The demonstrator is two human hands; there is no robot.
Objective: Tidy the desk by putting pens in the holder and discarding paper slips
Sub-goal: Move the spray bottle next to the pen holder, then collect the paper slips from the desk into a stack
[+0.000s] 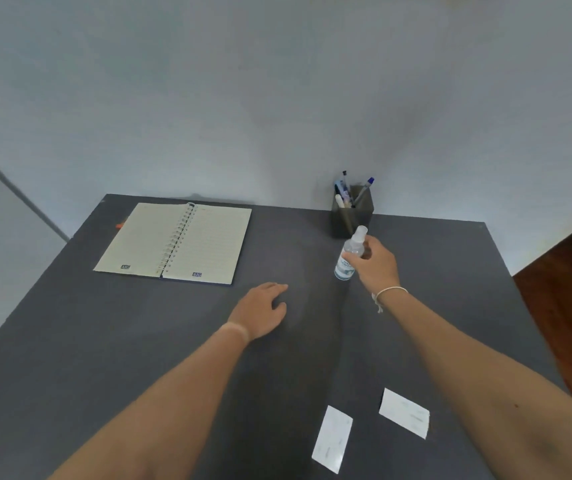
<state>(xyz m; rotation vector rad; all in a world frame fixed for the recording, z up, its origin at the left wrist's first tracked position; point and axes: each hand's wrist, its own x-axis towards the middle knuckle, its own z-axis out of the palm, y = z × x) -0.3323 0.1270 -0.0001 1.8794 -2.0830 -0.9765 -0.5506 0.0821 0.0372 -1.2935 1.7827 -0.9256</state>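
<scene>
Pens (353,192) upright in holder (352,218); right hand (376,265) gripping spray bottle (350,254), left hand (263,310) seemingly relaxed.

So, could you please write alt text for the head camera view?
The right hand holds a small spray bottle above a dark desk; the left hand rests flat. Pens stand in a holder, beside an open notebook; two paper slips lie nearby.

A: What carries it all?
B: A dark grey desk (104,341) set against a pale wall.
A: And on it?
B: An open spiral notebook (177,242) at the far left, a dark pen holder (352,221) at the far edge, and two white paper slips (333,438) (405,412) lying flat near the front, slightly apart.
</scene>
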